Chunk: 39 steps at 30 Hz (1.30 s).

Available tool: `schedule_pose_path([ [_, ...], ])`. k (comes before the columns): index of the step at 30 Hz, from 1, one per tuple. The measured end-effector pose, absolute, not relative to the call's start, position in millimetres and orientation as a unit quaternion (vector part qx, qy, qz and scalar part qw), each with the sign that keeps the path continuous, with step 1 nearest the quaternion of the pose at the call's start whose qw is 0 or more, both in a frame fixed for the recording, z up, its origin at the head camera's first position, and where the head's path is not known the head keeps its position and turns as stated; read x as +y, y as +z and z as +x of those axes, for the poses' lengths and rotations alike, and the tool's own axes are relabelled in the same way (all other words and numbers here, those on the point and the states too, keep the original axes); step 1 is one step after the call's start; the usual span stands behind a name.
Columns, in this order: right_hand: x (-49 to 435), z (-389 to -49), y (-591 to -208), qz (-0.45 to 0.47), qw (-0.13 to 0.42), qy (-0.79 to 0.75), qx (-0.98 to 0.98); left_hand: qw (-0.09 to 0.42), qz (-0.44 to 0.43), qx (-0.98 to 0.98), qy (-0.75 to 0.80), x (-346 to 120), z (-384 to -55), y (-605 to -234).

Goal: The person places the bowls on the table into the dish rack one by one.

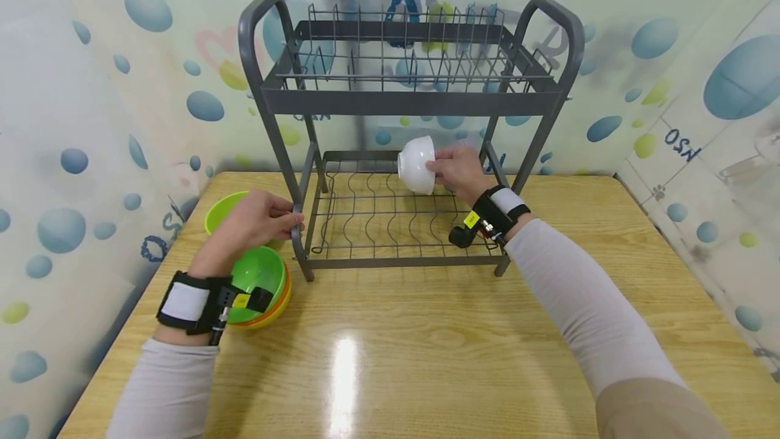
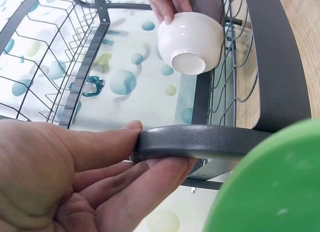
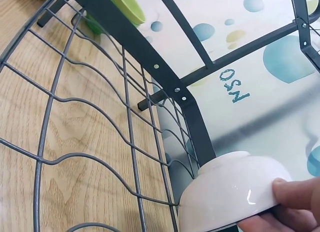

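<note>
Both hands (image 1: 256, 220) (image 1: 461, 171) pinch (arms (image 1: 164, 385) (image 1: 579, 303) stretched forward).

Two hands (image 1: 261, 217) (image 1: 461, 171), one rack (image 1: 414, 102), one white bowl (image 1: 416, 165)

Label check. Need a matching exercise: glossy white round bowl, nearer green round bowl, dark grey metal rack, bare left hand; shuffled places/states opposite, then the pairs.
1. glossy white round bowl
2. nearer green round bowl
3. dark grey metal rack
4. bare left hand

A. pinching a side bar
B. standing, two-tiered, on the light wooden table
C. on its side, held by the bare right hand
D. in a stack left of the rack

Pairs: 1-C; 2-D; 3-B; 4-A
</note>
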State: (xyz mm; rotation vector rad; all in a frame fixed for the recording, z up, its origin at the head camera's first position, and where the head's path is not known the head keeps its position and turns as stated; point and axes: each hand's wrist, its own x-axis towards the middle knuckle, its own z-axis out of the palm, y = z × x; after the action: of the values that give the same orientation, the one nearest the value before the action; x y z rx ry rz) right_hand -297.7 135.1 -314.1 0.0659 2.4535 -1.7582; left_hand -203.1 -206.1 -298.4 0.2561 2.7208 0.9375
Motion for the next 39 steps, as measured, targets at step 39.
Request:
schedule_pose_path([
  [39, 124, -296, -315, 0.003, -0.038, -0.402, 0.915, 0.131, 0.08, 0.934, 0.322, -205, -205, -299],
])
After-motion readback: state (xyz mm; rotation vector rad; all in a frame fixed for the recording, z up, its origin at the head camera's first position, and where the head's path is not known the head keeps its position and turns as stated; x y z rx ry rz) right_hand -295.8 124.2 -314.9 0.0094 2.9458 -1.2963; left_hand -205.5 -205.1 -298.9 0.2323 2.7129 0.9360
